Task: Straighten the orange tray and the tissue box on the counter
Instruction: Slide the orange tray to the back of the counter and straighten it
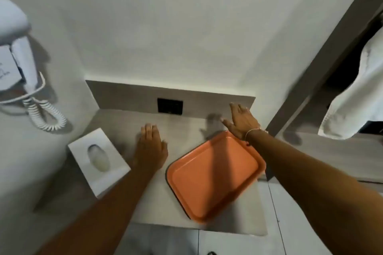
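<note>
Lower centre: orange tray (213,176), judged light, rigid and slick, is best gripped by opposite rims; left hand (150,147) and right hand (241,121) are spread, empty.

One wide-angle view from my head, looking steeply down and forward at a small grey counter (186,128) close below me. The white wall rises behind the counter, floor tiles show at its near edge, and my forearms reach in from below.

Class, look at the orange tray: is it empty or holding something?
Empty. The orange tray shows only its bare floor, crossed by an arm's shadow; neither hand grips it.
</note>
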